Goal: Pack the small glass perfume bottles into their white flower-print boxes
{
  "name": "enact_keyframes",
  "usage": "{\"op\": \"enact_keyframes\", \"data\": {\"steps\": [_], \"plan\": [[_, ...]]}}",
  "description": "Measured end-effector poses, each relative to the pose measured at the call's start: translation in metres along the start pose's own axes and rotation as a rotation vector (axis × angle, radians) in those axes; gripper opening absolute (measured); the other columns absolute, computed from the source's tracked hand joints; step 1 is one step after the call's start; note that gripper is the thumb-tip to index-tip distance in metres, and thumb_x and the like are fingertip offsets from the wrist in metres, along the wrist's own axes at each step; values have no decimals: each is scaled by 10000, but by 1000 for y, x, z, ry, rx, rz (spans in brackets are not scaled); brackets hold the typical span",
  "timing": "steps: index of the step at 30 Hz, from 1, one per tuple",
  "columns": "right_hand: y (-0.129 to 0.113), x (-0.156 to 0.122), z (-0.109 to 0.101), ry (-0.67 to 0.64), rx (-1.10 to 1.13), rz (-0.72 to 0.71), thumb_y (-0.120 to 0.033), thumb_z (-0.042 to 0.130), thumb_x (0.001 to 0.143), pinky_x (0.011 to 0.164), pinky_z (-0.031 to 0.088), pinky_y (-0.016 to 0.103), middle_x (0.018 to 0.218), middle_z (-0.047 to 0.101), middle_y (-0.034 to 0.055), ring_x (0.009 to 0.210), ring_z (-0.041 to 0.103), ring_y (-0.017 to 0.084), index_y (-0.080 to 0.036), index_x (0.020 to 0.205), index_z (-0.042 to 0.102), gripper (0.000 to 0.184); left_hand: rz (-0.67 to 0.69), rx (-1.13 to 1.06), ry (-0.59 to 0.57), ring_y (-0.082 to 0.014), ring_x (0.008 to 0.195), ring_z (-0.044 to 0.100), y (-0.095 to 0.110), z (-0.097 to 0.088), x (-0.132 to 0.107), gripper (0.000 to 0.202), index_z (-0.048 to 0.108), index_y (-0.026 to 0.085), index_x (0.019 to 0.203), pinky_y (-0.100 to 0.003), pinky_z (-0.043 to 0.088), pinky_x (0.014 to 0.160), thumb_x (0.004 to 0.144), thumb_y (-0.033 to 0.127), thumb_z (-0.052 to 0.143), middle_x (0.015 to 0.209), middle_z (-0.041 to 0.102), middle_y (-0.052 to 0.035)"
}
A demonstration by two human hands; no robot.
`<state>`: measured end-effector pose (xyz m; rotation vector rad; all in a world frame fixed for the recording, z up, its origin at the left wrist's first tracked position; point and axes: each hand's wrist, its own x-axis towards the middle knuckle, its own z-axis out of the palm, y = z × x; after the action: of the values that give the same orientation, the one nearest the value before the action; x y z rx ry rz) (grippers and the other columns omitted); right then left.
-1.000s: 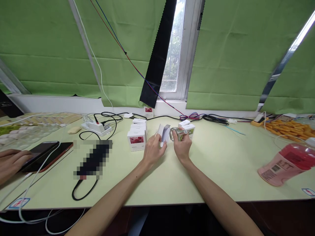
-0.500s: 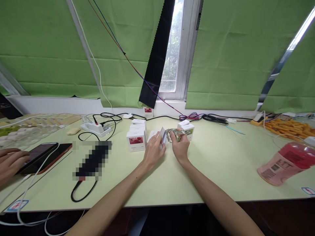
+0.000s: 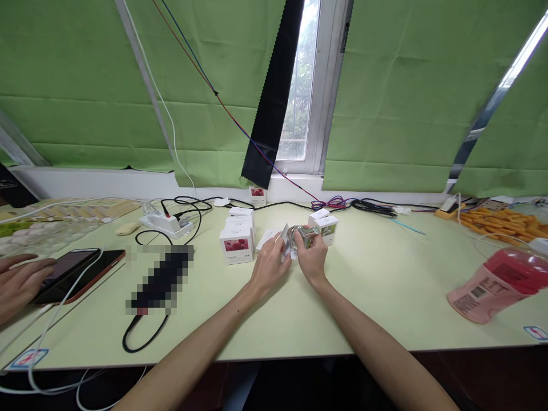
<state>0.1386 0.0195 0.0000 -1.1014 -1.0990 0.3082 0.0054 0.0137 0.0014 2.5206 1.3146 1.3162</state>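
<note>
Carton of white card (image 3: 284, 233), flap raised, is clamped in the left hand (image 3: 269, 261), probably to steady it; the right hand (image 3: 312, 257) grips a shiny transparent coil (image 3: 305, 230) just beside it. Red-pictured cartons (image 3: 237, 246) stand left, 1 behind another, perhaps saving table space.

Two bare arms are stretched inward from the lower corners, the left forearm (image 3: 201, 338) and right forearm (image 3: 368, 338) slanted toward each other. The left grip (image 3: 270, 261) is held back upward, fingers bent forward, thumb set along the inner side. Just beside it, the right grip (image 3: 311, 254) is closed, its thumb raised in front and its fingers curled. Both wrists are held nearly straight.
</note>
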Motion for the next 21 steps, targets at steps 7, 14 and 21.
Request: {"op": "enact_keyframes", "data": {"steps": [7,14,21], "plan": [[2,1,1,14,39,15,-482,678,853,821,537,357,953,748,103,843,700,223,-146,1046,669,388,-84,-26,-22,-181,765,576,2,1,-3,118,449,232,867,-302,431,654,864,239,567,834,595,-9],[3,3,1,7,50,50,-455,679,844,851,517,362,975,745,98,874,694,227,-158,1028,676,350,-137,-50,-38,-161,703,571,4,1,-5,125,464,232,935,-290,417,630,869,265,565,844,607,-1],[2,4,1,10,38,74,-468,667,845,856,505,359,948,749,91,873,687,230,-167,989,673,334,-135,-47,-45,-192,781,609,5,2,-5,147,459,238,976,-311,454,679,877,282,559,887,627,-22]]}}
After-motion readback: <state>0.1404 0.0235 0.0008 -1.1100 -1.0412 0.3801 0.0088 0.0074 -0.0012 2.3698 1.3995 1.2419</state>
